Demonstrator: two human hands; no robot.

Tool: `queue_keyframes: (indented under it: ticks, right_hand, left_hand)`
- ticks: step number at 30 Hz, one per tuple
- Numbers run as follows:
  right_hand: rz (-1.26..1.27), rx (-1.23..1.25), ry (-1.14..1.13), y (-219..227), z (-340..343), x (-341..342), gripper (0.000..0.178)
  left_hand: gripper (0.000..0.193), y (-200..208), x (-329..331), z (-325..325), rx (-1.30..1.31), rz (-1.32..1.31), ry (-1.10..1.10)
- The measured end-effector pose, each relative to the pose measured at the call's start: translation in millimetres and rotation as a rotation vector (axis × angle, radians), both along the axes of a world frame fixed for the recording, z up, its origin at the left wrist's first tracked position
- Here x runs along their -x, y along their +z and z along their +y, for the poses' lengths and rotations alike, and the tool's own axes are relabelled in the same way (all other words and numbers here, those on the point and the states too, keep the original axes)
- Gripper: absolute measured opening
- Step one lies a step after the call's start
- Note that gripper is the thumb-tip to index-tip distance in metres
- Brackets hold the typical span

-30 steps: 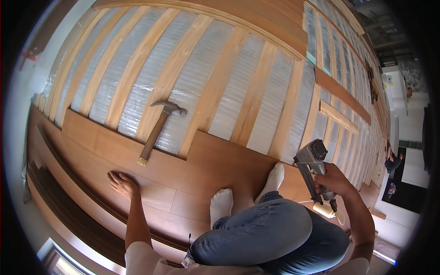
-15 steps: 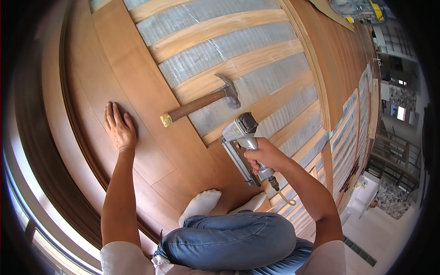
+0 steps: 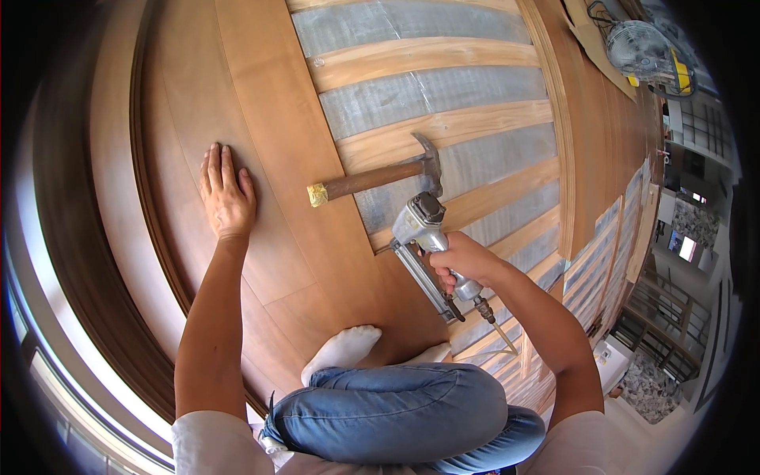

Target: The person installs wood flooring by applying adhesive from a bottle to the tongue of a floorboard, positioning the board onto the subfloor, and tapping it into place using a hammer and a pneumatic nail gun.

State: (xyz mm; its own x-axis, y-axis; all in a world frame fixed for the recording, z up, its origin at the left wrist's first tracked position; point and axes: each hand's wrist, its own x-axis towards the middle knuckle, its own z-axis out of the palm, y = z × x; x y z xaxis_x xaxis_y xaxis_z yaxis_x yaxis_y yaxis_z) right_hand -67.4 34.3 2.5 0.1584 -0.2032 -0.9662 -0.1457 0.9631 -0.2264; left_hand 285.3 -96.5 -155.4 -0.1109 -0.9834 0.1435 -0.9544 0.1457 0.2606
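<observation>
Nailer (image 3: pixel 423 237) sits at the edge of the laid floorboard (image 3: pixel 317 237), nose down beside the open joists (image 3: pixel 443 134). Right hand (image 3: pixel 467 261) wraps its grip fully, fingers closed round the handle. Left hand (image 3: pixel 227 194) lies flat, fingers spread, pressing the board. Best to keep that pressure on, seat the nose square, and steer clear of the hammer (image 3: pixel 380 176) lying nearby.

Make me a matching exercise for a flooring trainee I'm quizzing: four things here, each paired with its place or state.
Things:
1. left hand
2. right hand
3. hammer
4. fan

Places or states:
A. lying across floorboards and joists
B. flat on the floorboards
C. far off, top right
D. gripping the nail gun

Pairs: 1-B, 2-D, 3-A, 4-C
</observation>
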Motion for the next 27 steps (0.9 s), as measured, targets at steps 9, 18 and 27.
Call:
queue_keyframes:
  ticks: [9,18,27]
  right_hand:
    - [0.008,0.049,0.018,10,5,-3,0.011]
    - [0.057,-0.009,0.013,9,-7,22,0.015]
    - [0.087,0.234,-0.129,19,40,15,0.014]
  left_hand:
    - [0.044,5,2,-2,0.032,0.006,-0.004]
    - [0.044,7,0,-7,0.065,0.021,-0.009]
    - [0.048,10,-10,5,0.068,0.063,-0.047]
